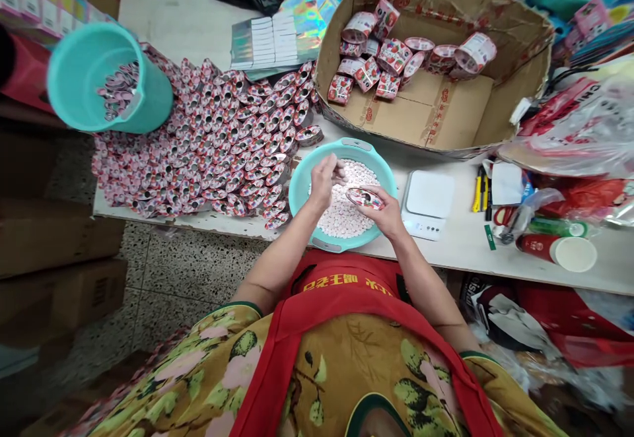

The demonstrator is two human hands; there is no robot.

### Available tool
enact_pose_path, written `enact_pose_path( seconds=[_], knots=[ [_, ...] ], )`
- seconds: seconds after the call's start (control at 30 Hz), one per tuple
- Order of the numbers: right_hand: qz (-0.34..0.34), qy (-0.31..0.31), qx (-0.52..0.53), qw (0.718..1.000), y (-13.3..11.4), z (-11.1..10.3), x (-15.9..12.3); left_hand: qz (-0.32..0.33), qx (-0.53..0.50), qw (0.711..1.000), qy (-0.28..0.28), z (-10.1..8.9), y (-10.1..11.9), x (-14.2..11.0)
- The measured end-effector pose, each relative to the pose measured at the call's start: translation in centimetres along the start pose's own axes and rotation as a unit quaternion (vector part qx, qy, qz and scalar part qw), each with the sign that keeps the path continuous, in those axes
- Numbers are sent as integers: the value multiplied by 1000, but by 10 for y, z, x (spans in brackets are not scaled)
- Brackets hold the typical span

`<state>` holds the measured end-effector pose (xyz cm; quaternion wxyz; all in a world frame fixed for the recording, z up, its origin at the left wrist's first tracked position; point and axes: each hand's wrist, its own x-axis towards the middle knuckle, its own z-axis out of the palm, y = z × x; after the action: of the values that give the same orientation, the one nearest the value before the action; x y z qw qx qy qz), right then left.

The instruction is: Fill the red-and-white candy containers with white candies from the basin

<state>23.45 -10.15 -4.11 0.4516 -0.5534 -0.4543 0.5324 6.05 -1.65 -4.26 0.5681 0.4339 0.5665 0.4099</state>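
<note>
A turquoise basin point(300, 186) with handles holds many small pale pink-white tablets point(341, 218). Over its left half, my left hand point(323, 183) is closed, fingers curled inward above the tablets; whatever they hold is hidden. My right hand point(386, 214) grips a small printed oval container point(365, 199) over the basin's right side, its open top facing up. Many matching containers point(267, 140) stand packed close together on the table, left of the basin.
A turquoise bucket point(158, 97) with small printed pieces stands at left. Behind the basin, a cardboard box point(456, 110) contains several printed containers point(393, 56). To the right are a white scale point(428, 194), a yellow cutter point(479, 189) and a red paper cup point(537, 245).
</note>
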Motion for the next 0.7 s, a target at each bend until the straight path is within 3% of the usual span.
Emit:
enact_pose_path(
  seconds=[0.07, 0.13, 0.2, 0.27, 0.33, 0.4, 0.47, 0.53, 0.57, 0.7],
  knots=[
    [-11, 67, -11, 998, 3, -21, -9, 1, 218, 976, -24, -9, -24, 2],
    [-5, 177, -36, 983, 14, -51, -13, -20, 417, 908, -40, -10, -48, -3],
    [11, 285, -66, 956, 33, -84, -10, -60, 524, 849, -19, 1, -66, -12],
    [34, 351, -97, 931, 55, -112, -3, -91, 558, 825, 13, 21, -77, -23],
    [48, 380, -141, 913, 70, -130, 3, -90, 564, 821, 21, 43, -82, -35],
    [23, 410, -219, 885, 72, -138, 8, -64, 566, 822, -11, 61, -83, -46],
    [-42, 433, -309, 846, 58, -138, 20, -28, 569, 820, -59, 72, -84, -53],
    [-118, 414, -369, 823, 32, -135, 51, 8, 573, 812, -109, 73, -85, -57],
    [-150, 381, -382, 829, 18, -133, 76, 25, 573, 808, -134, 72, -85, -57],
    [-202, 157, -391, 884, -27, -110, 223, 34, 553, 806, -208, 55, -88, -51]
  ],
)
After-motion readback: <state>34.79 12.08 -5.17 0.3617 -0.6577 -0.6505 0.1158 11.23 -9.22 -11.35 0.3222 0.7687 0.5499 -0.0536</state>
